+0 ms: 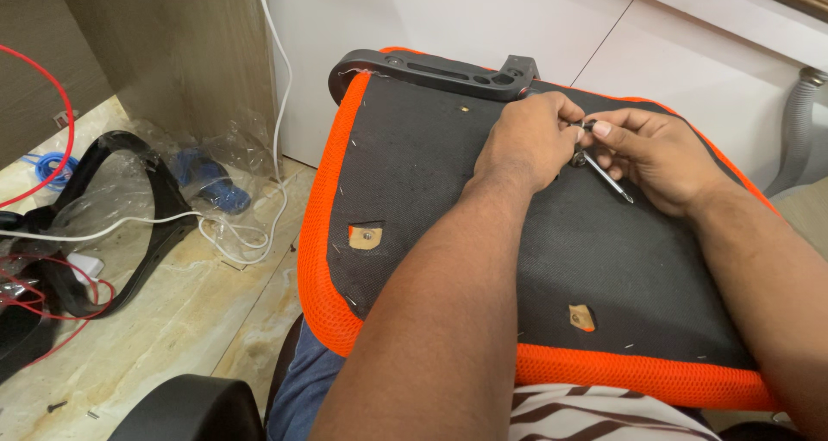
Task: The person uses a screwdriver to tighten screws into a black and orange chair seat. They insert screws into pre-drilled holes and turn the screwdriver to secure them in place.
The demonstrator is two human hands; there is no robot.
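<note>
An upturned chair seat (414,182) with black fabric underside and orange mesh border rests on my lap. A black plastic armrest bracket (431,68) lies along its far edge. My left hand (526,139) pinches a small bolt with a washer (579,156) over the seat near the bracket's right end. My right hand (660,156) meets it there, holding a thin metal hex key (608,178) that points down to the right. Two cut-outs in the fabric expose screw holes (366,236), (581,317).
On the marble floor to the left lie a black curved chair part (129,217), crumpled clear plastic bags (207,174), white and red cables (250,225) and small screws. A wooden cabinet panel (172,53) and white wall stand behind. A grey corrugated hose (798,122) is at right.
</note>
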